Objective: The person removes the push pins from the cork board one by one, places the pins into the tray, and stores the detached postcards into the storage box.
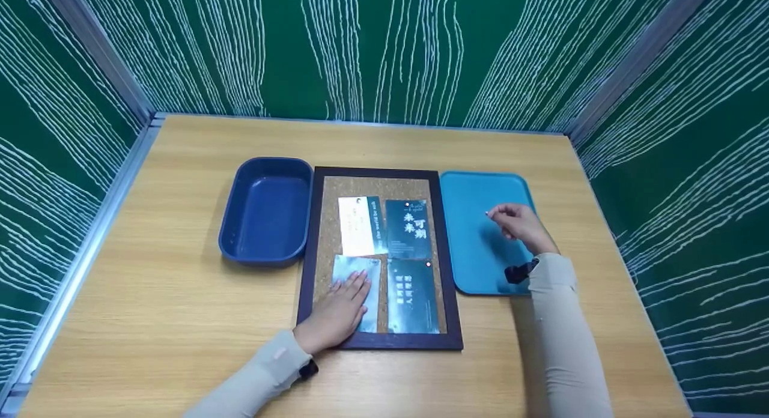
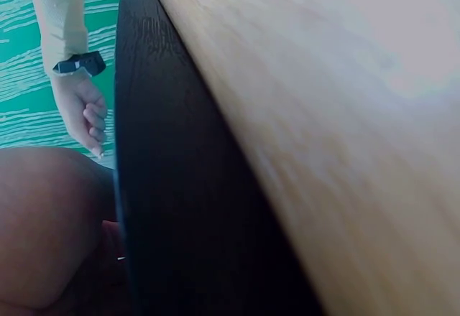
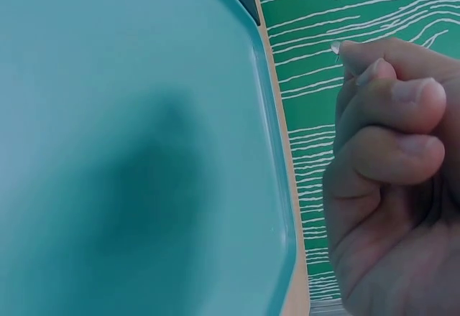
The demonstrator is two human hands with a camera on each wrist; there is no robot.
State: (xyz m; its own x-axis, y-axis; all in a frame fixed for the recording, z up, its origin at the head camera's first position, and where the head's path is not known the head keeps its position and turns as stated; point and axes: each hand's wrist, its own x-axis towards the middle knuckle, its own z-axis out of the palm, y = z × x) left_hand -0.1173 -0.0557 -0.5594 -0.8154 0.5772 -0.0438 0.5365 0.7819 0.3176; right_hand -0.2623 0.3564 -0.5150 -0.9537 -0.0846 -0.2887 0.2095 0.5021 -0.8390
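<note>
My left hand (image 1: 339, 310) lies with its fingers extended on a pale blue card (image 1: 355, 265) at the lower left of a dark-framed corkboard (image 1: 379, 187). Three more cards sit on the cork: a white and green card (image 1: 360, 226), a dark green card (image 1: 408, 229) and another green card (image 1: 413, 298). Small pin heads show at the top of the two right-hand cards. Over the blue tray, my right hand (image 1: 521, 226) pinches a tiny pale thumbtack (image 3: 336, 47) between thumb and forefinger, its thin point showing in the right wrist view.
A deep navy bin (image 1: 264, 220) stands against the board's left side. On the right, a shallow blue tray (image 1: 474, 268) adjoins the frame. The wooden table (image 1: 150, 286) is enclosed by green walls (image 1: 414, 57) with white wavy lines.
</note>
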